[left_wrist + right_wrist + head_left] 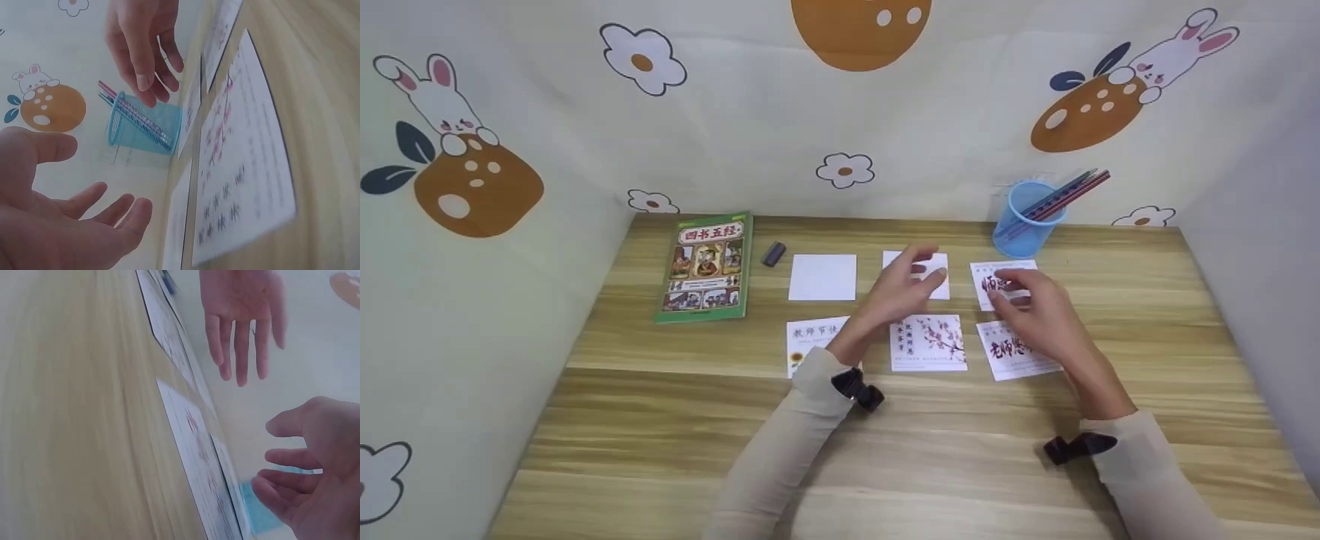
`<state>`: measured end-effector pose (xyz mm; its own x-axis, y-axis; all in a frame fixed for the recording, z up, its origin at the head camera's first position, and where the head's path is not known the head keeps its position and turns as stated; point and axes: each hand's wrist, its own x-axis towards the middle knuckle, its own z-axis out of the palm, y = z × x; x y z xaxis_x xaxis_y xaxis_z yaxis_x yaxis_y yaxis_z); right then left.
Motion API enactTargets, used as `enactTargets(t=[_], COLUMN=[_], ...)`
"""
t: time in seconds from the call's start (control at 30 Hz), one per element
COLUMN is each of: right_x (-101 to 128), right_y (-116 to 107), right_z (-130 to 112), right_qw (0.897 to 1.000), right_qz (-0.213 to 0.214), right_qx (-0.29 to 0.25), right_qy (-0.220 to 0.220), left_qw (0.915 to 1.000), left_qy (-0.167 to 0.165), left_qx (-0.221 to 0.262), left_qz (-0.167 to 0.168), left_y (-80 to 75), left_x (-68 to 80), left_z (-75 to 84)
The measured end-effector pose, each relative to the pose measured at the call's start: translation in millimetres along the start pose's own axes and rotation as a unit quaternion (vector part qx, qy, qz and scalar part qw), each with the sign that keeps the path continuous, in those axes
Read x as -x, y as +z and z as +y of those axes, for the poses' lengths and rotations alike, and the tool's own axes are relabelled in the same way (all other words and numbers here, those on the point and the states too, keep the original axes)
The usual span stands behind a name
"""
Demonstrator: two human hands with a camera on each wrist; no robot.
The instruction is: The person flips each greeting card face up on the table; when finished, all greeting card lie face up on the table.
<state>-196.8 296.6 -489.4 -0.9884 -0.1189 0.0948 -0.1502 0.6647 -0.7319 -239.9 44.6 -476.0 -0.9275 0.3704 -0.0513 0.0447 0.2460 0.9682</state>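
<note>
My left hand (pixel 901 289) hovers above a white card (pixel 939 289) in the back row, its fingers relaxed and apart. Over the right-hand cards is my right hand (pixel 1041 315), fingers loosely bent, partly hiding a card with dark red characters (pixel 984 301) and a similar, tilted card (pixel 1009 367). In both wrist views the hands face each other across a gap, with nothing between the fingers. A plum-blossom card (pixel 242 169) lies in the front row. Left of it, a sunflower card (pixel 810 330) is partly covered by my left wrist.
At the back left, a green-edged book (pixel 705 266) lies beside a small dark eraser-like block (pixel 773 254). A blank white card (pixel 823 277) is to its right. A blue mesh cup (pixel 1020 236) with pencils (pixel 1072 195) stands near the patterned wall at the back right.
</note>
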Motion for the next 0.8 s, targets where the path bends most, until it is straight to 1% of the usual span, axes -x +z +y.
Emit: enactTargets(t=[0.1,0.17,0.3,0.37,0.43,0.5,0.63,0.73,0.8], right_x=[-8,-15,-28,-32,-34,-34,-33,-32,-32], right_y=[16,26,41,45,48,50,52,54,55], right_z=[-13,-21,-34,-35,-36,-35,-32,-32,-32], right_qw=[0.999,0.999,1.000,1.000,0.999,0.998,0.996,0.996,0.996], right_qz=[-0.028,-0.036,-0.022,-0.016,-0.023,-0.041,-0.074,-0.078,-0.075], right_qx=[-0.019,-0.023,0.005,0.025,0.039,0.037,0.003,-0.019,-0.023], right_qy=[-0.017,-0.019,-0.017,-0.007,0.008,0.024,0.039,0.040,0.039], left_qw=[0.9996,0.9995,0.9987,0.9980,0.9973,0.9964,0.9950,0.9947,0.9945], left_qy=[0.006,0.002,-0.030,-0.049,-0.063,-0.075,-0.086,-0.086,-0.086], left_qx=[-0.022,-0.024,-0.024,-0.017,-0.007,0.008,0.029,0.037,0.043], left_qz=[0.014,0.021,0.033,0.037,0.037,0.038,0.042,0.043,0.043], left_y=[-19.0,-30.6,-49.5,-53.8,-55.6,-55.5,-50.8,-45.0,-41.4], left_x=[9.1,14.5,22.5,23.1,22.4,21.7,21.7,22.2,22.7], left_z=[-8.0,-12.3,-19.0,-21.5,-24.3,-26.7,-29.1,-28.9,-28.2])
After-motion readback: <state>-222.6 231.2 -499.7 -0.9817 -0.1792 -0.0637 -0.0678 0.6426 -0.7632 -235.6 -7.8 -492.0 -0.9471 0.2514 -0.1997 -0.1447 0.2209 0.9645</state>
